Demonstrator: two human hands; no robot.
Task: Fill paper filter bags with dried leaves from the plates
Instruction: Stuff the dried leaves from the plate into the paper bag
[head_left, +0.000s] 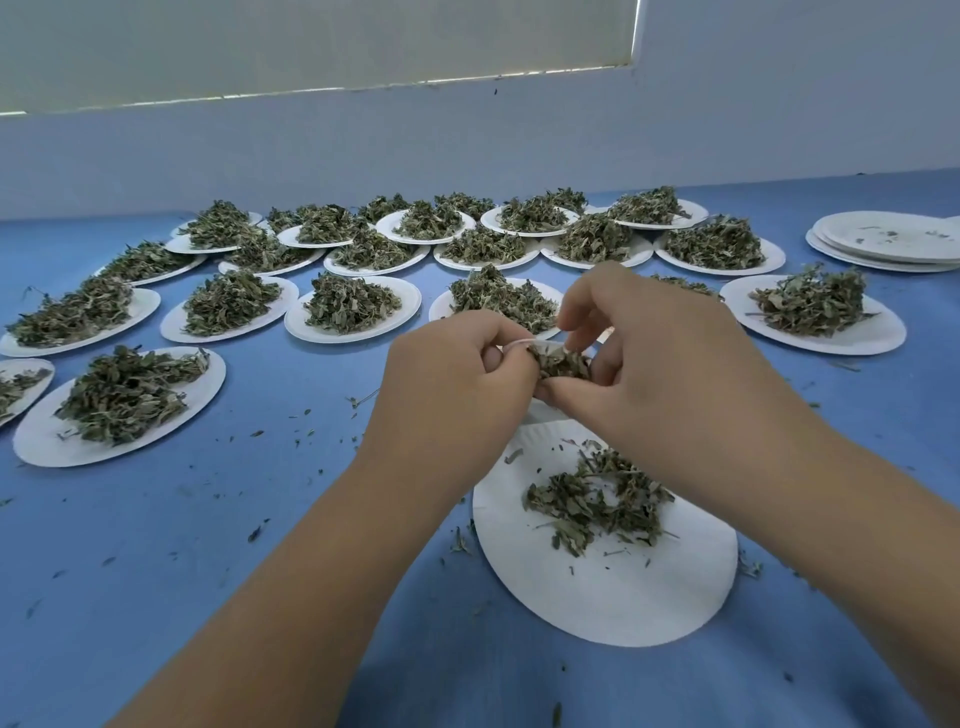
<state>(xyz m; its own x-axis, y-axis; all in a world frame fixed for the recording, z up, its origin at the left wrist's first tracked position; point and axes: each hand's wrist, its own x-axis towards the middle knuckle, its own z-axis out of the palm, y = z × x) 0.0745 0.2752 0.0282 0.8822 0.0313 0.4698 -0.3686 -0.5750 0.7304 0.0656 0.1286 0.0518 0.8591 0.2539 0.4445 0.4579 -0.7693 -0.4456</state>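
My left hand (457, 379) grips a small white paper filter bag (524, 344) by its open rim, above the near paper plate (613, 587). Dried green leaves (563, 364) fill the bag's mouth. My right hand (654, 358) curls over the bag from the right, its fingers and thumb pinching at the leaves and the bag's far side. Most of the bag is hidden behind both hands. On the near plate lies a small, thin heap of dried leaves (597, 499).
Several white paper plates heaped with dried leaves, such as one at the left (124, 400), cover the blue table (234, 519) behind my hands. A stack of emptied plates (888, 241) sits far right. Leaf crumbs are scattered about. A white wall closes the table's far edge.
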